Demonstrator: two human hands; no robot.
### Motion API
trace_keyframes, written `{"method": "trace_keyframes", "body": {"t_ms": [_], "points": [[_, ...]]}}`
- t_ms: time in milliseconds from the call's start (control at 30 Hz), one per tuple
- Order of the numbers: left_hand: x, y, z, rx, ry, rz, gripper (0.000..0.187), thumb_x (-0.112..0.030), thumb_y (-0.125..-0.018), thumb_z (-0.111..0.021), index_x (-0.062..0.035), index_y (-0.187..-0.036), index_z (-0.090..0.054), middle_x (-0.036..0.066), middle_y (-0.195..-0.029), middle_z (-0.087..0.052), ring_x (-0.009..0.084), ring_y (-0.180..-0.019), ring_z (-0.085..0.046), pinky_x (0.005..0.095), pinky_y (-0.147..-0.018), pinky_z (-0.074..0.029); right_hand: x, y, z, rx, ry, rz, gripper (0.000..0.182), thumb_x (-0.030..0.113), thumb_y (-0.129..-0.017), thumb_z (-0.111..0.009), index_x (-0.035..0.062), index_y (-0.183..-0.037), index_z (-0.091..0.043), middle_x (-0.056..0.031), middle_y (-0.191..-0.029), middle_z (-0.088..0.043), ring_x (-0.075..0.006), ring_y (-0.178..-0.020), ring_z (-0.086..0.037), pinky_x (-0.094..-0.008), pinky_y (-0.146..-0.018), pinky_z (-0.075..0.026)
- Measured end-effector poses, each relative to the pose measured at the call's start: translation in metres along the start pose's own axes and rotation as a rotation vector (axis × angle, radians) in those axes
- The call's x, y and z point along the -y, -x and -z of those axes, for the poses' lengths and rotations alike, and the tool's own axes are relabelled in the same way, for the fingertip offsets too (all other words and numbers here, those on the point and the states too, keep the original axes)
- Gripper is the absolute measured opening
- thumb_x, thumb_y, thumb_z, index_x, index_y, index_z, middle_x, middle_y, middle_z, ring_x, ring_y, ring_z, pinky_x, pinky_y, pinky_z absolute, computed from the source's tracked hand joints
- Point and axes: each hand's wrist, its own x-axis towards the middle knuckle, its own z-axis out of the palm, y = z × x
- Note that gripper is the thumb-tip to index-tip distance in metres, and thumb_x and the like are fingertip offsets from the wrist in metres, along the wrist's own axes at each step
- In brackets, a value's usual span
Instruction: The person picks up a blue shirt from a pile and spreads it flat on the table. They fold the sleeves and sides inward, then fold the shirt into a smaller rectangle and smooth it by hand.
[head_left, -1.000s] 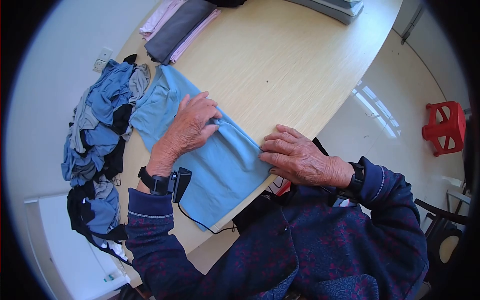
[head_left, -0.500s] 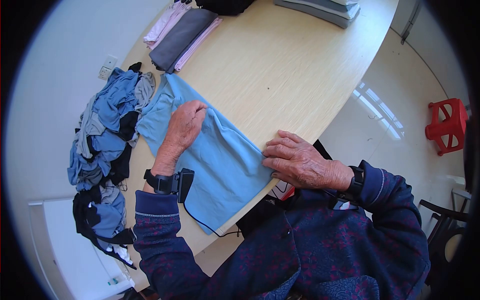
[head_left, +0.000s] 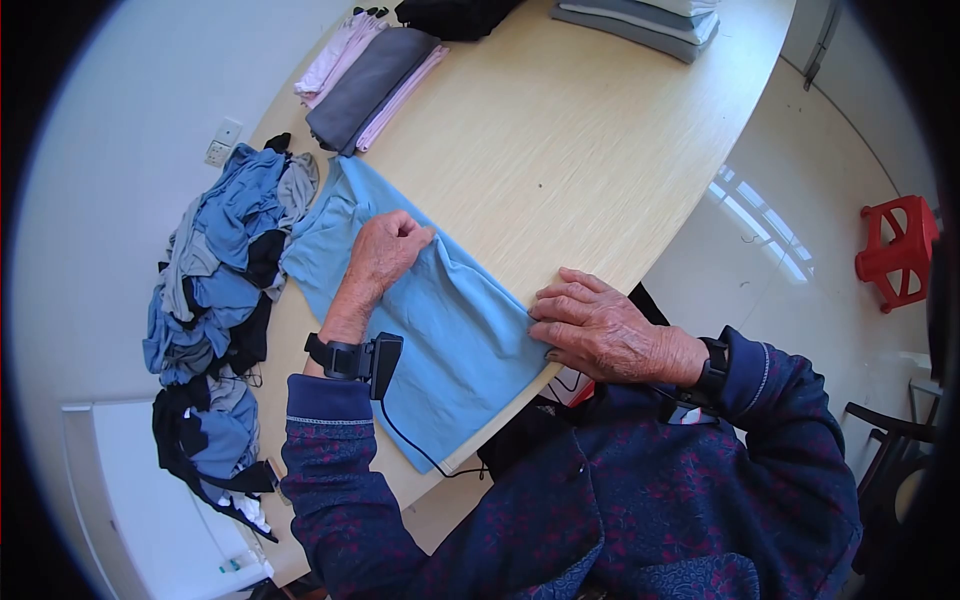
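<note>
A light blue garment, apparently a T-shirt [head_left: 455, 360], lies spread on the table, its long far edge running between my hands. My left hand [head_left: 385, 250] is closed on a pinch of its cloth near that edge, and small creases run out from the fingers. At the garment's right corner rests my right hand [head_left: 605, 325], palm down. Its fingers are stretched and slightly apart, with the tips touching the cloth and the thumb by the near edge. The cloth directly beneath the fingertips is hidden.
A heap of crumpled blue, grey and black clothes [head_left: 225, 250] fills the table's left side. Folded grey and pink clothes [head_left: 370, 90] lie beyond the garment. A folded grey stack [head_left: 640, 25] and a black item [head_left: 455, 15] are at the back. A red stool [head_left: 895, 250] stands right.
My left hand has shifted slightly right along the garment's far edge, lifting a small fold there. My right hand stays at the corner. The whole view has moved a little.
</note>
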Motion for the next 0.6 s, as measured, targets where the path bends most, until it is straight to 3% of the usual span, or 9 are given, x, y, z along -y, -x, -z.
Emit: {"method": "trace_keyframes", "body": {"t_ms": [67, 233, 600], "points": [[0.001, -0.001, -0.001, 0.000, 0.003, 0.014, 0.034, -0.032, -0.077, -0.073, -0.0014, -0.071, -0.060, 0.007, -0.063, -0.060, 0.0162, -0.058, -0.055, 0.0337, -0.057, -0.045, -0.001, 0.001, -0.002, 0.013, -0.005, -0.003, 0.042, 0.016, -0.072, -0.078, 0.0082, -0.110, -0.060, -0.0104, -0.117, -0.058, -0.0289, -0.119, -0.054, -0.0512, -0.110, -0.036], [-0.001, 0.002, -0.003, -0.003, -0.064, -0.042, 0.035, -0.030, -0.073, -0.079, -0.0022, -0.068, -0.059, 0.005, -0.061, -0.058, 0.0143, -0.055, -0.052, 0.0326, -0.054, -0.044, -0.001, 0.001, -0.003, 0.006, -0.003, 0.000, 0.042, 0.016, -0.073, -0.078, 0.0083, -0.110, -0.060, -0.0101, -0.117, -0.058, -0.0288, -0.119, -0.054, -0.0520, -0.110, -0.037], [0.008, 0.007, 0.006, 0.062, 0.170, -0.047, 0.021, -0.015, -0.077, -0.075, -0.0026, -0.069, -0.059, -0.003, -0.063, -0.054, 0.0076, -0.061, -0.046, 0.0262, -0.055, -0.039, -0.002, 0.003, -0.004, 0.001, -0.010, -0.010, 0.037, 0.017, -0.075, -0.076, 0.0081, -0.108, -0.061, -0.0093, -0.116, -0.058, -0.0279, -0.119, -0.054, -0.0516, -0.111, -0.035]]}}
